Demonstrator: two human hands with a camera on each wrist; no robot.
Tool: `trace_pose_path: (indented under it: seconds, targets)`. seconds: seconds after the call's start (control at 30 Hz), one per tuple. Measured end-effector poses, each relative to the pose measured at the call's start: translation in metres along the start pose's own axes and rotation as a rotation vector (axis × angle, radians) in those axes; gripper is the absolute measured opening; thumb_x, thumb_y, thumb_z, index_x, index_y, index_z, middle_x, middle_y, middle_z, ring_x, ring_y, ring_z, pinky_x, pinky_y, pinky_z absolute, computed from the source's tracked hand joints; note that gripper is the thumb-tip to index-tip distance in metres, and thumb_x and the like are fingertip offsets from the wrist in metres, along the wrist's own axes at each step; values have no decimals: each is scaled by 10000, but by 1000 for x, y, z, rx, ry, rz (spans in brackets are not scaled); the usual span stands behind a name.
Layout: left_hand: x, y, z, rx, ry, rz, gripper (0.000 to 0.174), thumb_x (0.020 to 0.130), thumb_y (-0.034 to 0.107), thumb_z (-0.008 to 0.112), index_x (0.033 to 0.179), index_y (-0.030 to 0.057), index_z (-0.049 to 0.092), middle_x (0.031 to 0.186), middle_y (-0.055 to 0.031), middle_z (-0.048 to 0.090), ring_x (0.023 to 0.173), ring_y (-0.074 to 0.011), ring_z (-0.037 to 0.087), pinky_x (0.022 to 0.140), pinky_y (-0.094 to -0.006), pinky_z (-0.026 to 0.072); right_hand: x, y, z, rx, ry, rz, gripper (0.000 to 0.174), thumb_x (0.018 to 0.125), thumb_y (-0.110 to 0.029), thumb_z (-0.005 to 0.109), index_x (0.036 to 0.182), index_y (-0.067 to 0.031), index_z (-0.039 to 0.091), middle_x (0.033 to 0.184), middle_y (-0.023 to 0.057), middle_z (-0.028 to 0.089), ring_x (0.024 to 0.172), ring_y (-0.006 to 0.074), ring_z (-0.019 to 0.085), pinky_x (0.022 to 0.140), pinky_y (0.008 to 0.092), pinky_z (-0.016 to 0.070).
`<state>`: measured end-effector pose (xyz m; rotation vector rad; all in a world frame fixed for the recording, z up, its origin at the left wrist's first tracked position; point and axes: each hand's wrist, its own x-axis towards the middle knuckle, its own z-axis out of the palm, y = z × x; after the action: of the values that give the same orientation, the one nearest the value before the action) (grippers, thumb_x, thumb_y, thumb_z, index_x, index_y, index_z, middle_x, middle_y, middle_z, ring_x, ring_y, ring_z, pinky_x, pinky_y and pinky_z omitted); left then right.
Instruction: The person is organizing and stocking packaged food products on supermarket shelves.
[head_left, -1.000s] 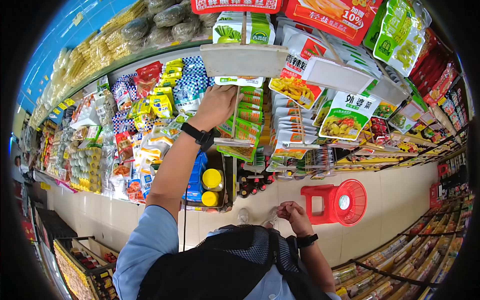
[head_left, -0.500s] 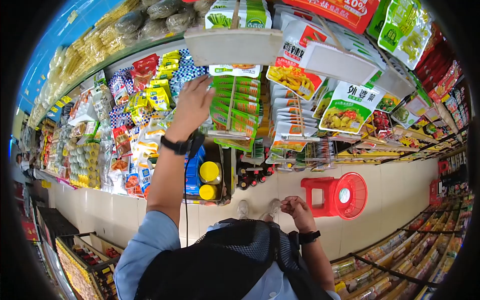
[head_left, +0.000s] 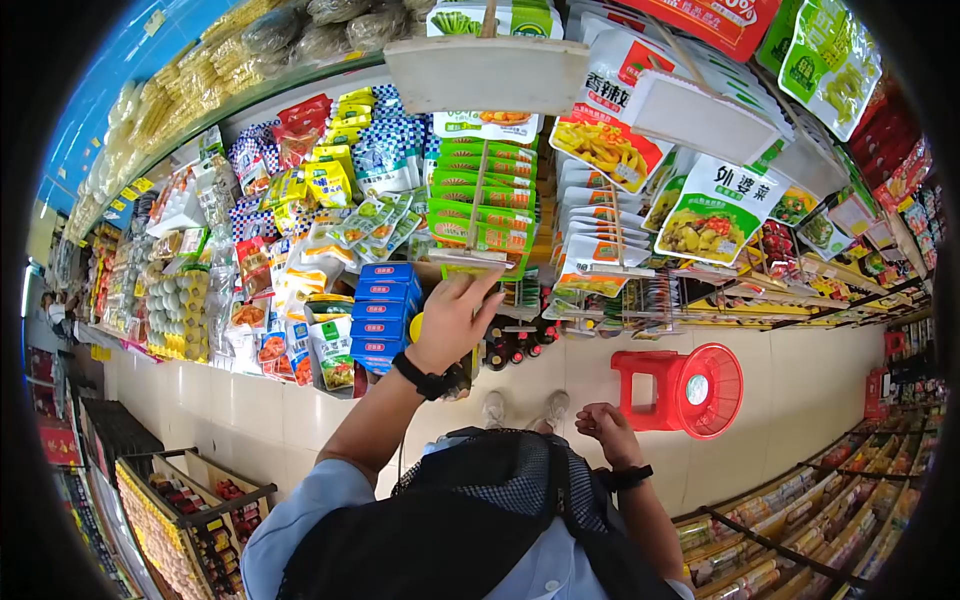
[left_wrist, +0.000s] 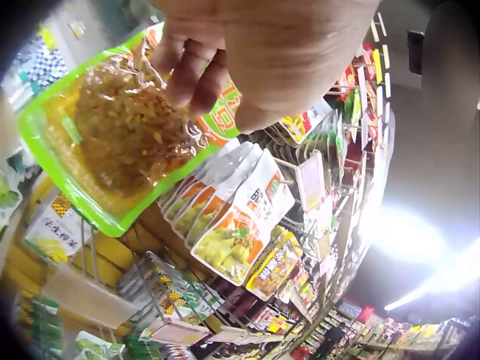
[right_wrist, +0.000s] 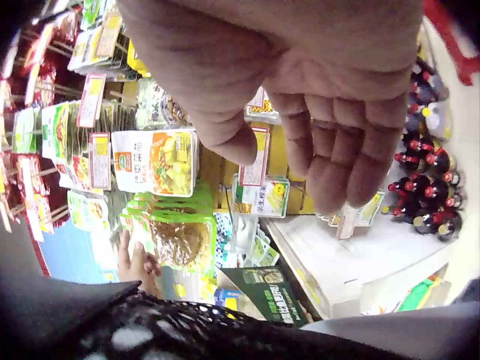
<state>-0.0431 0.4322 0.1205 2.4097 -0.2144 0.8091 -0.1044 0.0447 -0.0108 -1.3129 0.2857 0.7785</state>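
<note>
My left hand (head_left: pixel 455 322) is raised at the front end of a hanging row of green-edged food packets (head_left: pixel 482 215), its fingers extended toward the front one. In the left wrist view the fingers (left_wrist: pixel 201 79) overlap the front packet (left_wrist: pixel 124 131), whose clear window shows brown, shredded-looking food. From the right wrist view, the left hand (right_wrist: pixel 139 266) appears beside the same row. My right hand (head_left: pixel 610 435) hangs low near my body, fingers loosely bent and holding nothing. Its palm (right_wrist: pixel 322 67) fills the top of the right wrist view.
White-and-orange packets (head_left: pixel 597 225) hang to the right of the green row. Blue boxes (head_left: pixel 384 310) are stacked left of my left hand. A red stool (head_left: pixel 640 390) with a red basket (head_left: pixel 712 390) stands on the floor at right. Dark bottles with red caps (head_left: pixel 518 345) stand below the packets.
My left hand has left the upper left side of the green packets and come down and rightward to their front end. The blue boxes now show fully. My right hand stays low.
</note>
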Motion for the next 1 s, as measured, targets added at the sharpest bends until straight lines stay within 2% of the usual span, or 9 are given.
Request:
trace_pose_path:
  seconds: [0.07,0.2,0.3,0.33,0.43,0.57,0.77,0.83,1.0]
  targets:
    - [12,3,8,36,0,83,580,934,179,741,1476,84,557,929,-128,686,742,-337,668,656,-433,543,-3,-4,-8,-53,-21,31,302,1063,-270,617,1200,-2,638,1129,120,719,1032,238,718,960,393,575]
    - [31,23,19,146,-173,-140,782,941,203,742,1600,3,370,875,-176,693,708,-348,681,629,-435,549,-18,-18,-37,-172,-62,73,300,1045,-237,622,1228,0,625,1150,134,713,1050,255,715,974,402,570]
    - [47,16,37,338,179,168,814,956,240,721,1624,9,317,800,-164,692,652,-344,677,574,-436,540,-31,-29,-57,-228,-52,92,296,1046,-238,621,1222,0,629,1144,130,712,1047,254,715,975,397,569]
    - [39,20,39,259,-56,-82,813,966,258,702,1634,26,301,835,-174,708,681,-353,687,587,-451,544,-34,-31,-63,-245,-53,105,279,1047,-223,619,1215,0,633,1139,127,711,1045,249,715,972,392,569]
    - [32,23,27,152,-242,-225,818,962,228,704,1645,55,288,875,-194,703,712,-380,688,607,-460,550,-44,-37,-66,-277,-46,139,266,1047,-205,616,1207,6,635,1137,127,710,1043,243,714,968,388,570]
    - [-15,-12,16,-28,-30,142,567,959,120,694,1499,52,536,790,-157,657,698,-340,660,618,-434,538,-51,-24,-67,-220,-57,144,264,1043,-194,620,1201,18,632,1130,129,710,1036,244,715,967,390,570]
    - [20,-53,-65,89,325,-125,152,944,-1,671,1082,20,734,850,-141,675,793,-335,651,679,-416,509,-54,-17,-44,-165,-10,93,278,1042,-215,614,1203,11,634,1129,133,716,1033,246,717,965,398,569]
    - [77,-41,-90,32,325,45,142,942,18,683,1073,26,737,898,-143,708,846,-346,659,734,-445,521,-46,-8,-39,-150,-13,95,286,1042,-222,612,1206,11,634,1130,134,718,1031,246,717,967,401,568]
    - [123,-56,-73,-58,-81,35,110,936,119,716,994,39,764,913,-153,730,849,-359,687,758,-447,546,-32,-4,-14,-142,-18,54,293,1042,-227,604,1204,15,637,1124,140,722,1019,247,722,967,400,569]
